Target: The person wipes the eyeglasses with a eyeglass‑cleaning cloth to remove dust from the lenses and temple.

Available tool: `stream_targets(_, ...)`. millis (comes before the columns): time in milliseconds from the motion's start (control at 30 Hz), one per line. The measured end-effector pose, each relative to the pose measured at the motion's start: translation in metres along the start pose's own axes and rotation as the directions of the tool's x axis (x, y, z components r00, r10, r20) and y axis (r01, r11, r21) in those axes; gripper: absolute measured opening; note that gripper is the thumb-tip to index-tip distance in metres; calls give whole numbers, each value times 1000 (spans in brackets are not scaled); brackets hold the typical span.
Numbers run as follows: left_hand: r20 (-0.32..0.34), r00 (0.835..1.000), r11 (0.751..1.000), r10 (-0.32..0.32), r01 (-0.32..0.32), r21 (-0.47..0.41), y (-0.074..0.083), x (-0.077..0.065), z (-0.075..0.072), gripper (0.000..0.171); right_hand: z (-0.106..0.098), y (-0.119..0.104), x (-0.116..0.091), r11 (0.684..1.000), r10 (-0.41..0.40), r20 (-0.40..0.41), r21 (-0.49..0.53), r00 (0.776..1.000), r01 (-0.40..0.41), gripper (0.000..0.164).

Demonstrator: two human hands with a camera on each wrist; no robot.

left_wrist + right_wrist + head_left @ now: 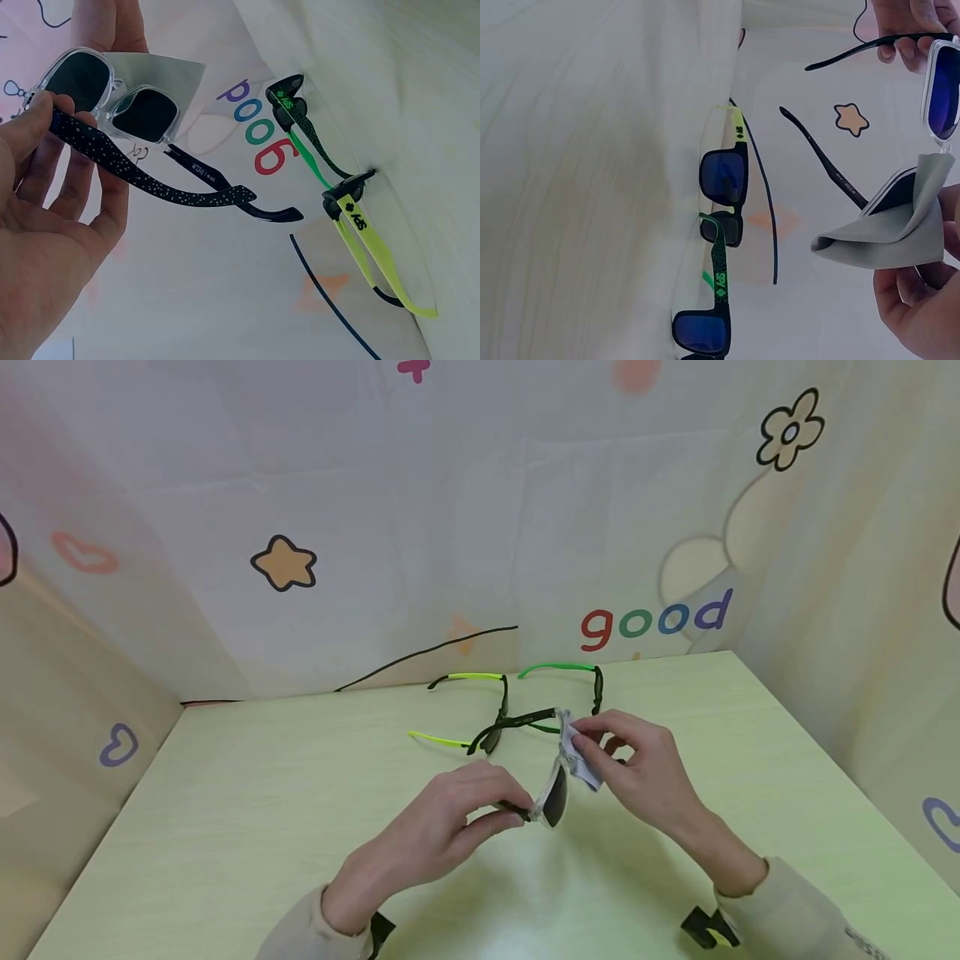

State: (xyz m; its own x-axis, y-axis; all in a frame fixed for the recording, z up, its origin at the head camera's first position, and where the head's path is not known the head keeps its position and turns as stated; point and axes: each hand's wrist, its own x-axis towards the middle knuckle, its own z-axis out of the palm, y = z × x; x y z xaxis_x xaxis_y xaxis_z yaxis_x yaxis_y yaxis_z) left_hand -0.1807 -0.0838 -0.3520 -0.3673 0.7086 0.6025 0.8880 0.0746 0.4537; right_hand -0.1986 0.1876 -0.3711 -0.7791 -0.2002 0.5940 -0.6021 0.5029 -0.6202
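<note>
My left hand (450, 814) pinches a pair of sunglasses (556, 797) near the hinge of one temple, holding them above the table. They have a clear frame, dark lenses and black temples; the left wrist view shows white speckles on one temple (131, 169). With thumb and fingers, my right hand (645, 764) grips a light grey cloth (583, 768). In the right wrist view the cloth (885, 238) is folded round the lens on that side and covers much of it. The other lens (79, 81) is uncovered.
Behind the hands, two more pairs of sunglasses stand on the pale table (262, 827): one with yellow temples (476, 676), one with green temples (558, 666). A printed curtain (420, 527) hangs along the table's back edge and both sides.
</note>
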Motion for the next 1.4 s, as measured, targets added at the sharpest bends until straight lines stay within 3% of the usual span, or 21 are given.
stream_targets(533,35,998,999,49,-50,13,4,1,1,14,-5,7,3,995,100,32,16,994,-101,15)
stream_targets(833,46,998,999,40,-41,23,4,1,0,13,-9,9,5,991,132,30,26,991,-133,15)
stream_targets(1067,50,998,999,38,-39,9,2,0,1,12,-16,5,9,999,36,-26,23,999,-35,17)
stream_targets(1200,52,998,999,38,-38,11,1,-1,1,12,-21,2,11,996,-75,0,56,997,75,24)
stream_targets(1300,51,998,999,40,-41,10,1,-1,1,12,-23,2,12,978,-193,48,90,980,188,32)
stream_targets(1400,49,998,999,45,-46,17,0,-1,1,11,-23,2,13,941,-325,94,129,941,312,36)
